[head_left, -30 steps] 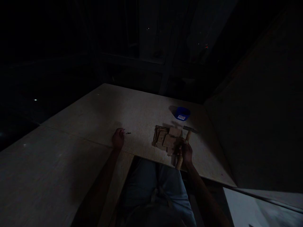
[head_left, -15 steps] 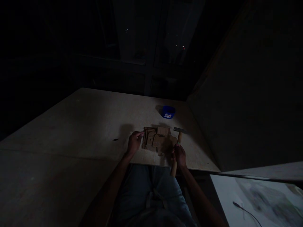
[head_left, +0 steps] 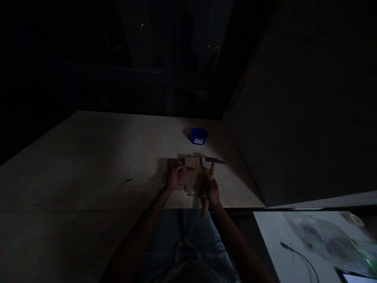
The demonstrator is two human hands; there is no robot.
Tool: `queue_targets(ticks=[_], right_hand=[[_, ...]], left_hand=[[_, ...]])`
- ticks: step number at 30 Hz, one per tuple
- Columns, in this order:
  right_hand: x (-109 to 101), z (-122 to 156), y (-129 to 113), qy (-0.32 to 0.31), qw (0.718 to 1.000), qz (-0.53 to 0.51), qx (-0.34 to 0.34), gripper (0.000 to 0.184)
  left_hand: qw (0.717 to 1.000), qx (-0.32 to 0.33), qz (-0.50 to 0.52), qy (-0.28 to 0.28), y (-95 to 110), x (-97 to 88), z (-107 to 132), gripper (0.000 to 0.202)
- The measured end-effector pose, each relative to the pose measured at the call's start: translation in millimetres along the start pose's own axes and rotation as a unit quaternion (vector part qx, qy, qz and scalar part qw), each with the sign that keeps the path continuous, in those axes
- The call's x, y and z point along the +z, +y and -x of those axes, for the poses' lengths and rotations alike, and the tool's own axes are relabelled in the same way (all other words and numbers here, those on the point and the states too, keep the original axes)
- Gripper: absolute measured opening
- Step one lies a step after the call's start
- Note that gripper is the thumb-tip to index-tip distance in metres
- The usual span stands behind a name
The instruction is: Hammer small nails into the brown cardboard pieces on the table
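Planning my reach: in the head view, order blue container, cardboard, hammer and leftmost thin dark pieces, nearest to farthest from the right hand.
1. Hammer: in the right hand.
2. Cardboard: just left.
3. Blue container: ahead, slightly left.
4. Thin dark pieces: far left.

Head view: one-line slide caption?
In dim light, the right hand grips a hammer while the left hand is at layered cardboard pieces, a blue container beyond.
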State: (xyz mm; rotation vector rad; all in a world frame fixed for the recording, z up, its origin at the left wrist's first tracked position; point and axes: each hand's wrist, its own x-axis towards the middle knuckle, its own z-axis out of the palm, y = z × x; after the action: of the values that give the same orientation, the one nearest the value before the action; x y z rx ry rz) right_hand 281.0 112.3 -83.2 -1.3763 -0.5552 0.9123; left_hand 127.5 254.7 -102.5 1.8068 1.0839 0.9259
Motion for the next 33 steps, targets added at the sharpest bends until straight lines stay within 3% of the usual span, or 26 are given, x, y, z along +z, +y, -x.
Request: queue_targets(ticks=[8, 16, 22, 33], right_hand=[[-1, 0, 5, -0.003, 1.000, -0.009, 0.021, 0.050], [1, -4, 10, 0.012, 0.998, -0.051, 0.032, 0.044], [0, -5, 12, 0.011, 0.999, -0.041, 0.035, 0.047], [0, -5, 14, 0.004, 0.998, -0.055, 0.035, 0.045]], left_hand=[[1.000, 0.012, -0.013, -0.023, -7, 5.3, 1, 0.023], [0.994, 0.099, -0.044, -0.027, -15, 3.6, 1, 0.026], [0.995, 0.089, -0.028, -0.031, -19, 5.3, 1, 0.023], [0.999, 0.029, 0.021, 0.010, -23, 12.4, 4, 0.029]])
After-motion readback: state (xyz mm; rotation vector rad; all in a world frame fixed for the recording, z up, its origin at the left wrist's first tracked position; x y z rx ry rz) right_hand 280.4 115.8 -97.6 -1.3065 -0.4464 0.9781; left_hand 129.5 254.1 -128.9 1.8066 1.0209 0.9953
